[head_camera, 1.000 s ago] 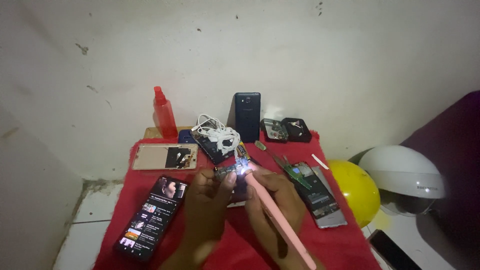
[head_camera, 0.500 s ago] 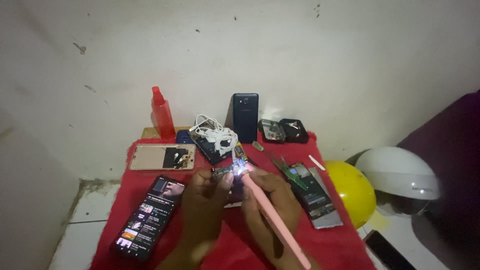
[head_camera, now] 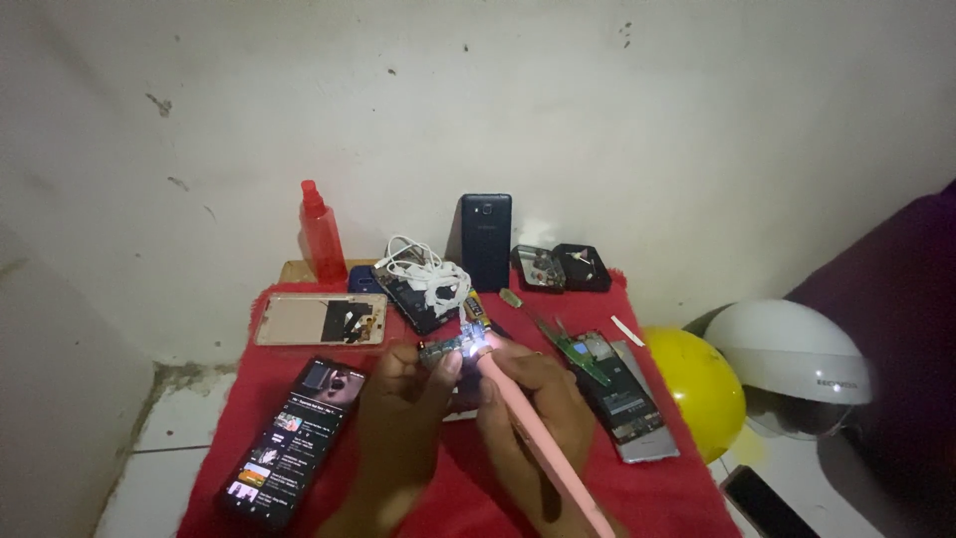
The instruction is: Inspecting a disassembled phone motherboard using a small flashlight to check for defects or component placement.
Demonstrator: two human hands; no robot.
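Small circuit board (head_camera: pixel 444 350) sits pinched in the left hand (head_camera: pixel 398 428), held just above the red cloth (head_camera: pixel 478 488), near table centre, in front of the white earphone cable (head_camera: pixel 428 271).

Head view, only one given:
- Board's long axis runs approx left-right, tilted a bit up toward the right. Its right end points at the lit tip of the pink tool (head_camera: pixel 538 438).
- L thumb and forefinger closed on the board's left/lower edge; other fingers curled under, can't tell more.
- Right hand (head_camera: pixel 533 418) wrapped shut around the pink tool, pen-style. Tool's long axis runs diagonal: handle at lower right near frame bottom, tip up-left. Bright white glow at the tip, touching or just beside the board's right end; glare hides the exact contact.
- So board lies up-left of the R fingers, along the tool's own axis. L hand is the nearer one, already on it.

Around them:
- Lit black phone (head_camera: pixel 294 438) flat on cloth, left of L hand.
- Opened phone back w/ gold frame (head_camera: pixel 319 319) further up-left.
- Red spray bottle (head_camera: pixel 322 231) upright at the wall.
- Dark phone (head_camera: pixel 486 239) leaning on the wall.
- Opened phone w/ green board (head_camera: pixel 612 384) right of R hand.
- Yellow ball-like thing (head_camera: pixel 702 389) and white helmet (head_camera: pixel 787 354) off the cloth, right side.
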